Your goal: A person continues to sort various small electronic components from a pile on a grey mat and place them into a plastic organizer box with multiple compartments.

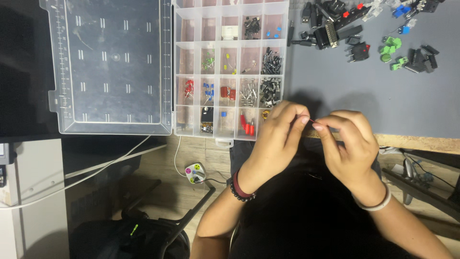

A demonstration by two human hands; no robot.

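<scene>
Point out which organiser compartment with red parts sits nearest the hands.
The bottom-row compartment of red parts, just beside the left hand; the other red ones lie a row higher, further left.

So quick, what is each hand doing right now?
Left hand: fingers pinched shut on one end of a tiny red part.
Right hand: fingers pinched shut on the other end of the same part.

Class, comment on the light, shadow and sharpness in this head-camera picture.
Head view: soft glare on the open clear lid; the left hand and right hand cast a dim shadow on the grey mat; the floor below is dark; the tiny pinched part is too small to resolve.
</scene>
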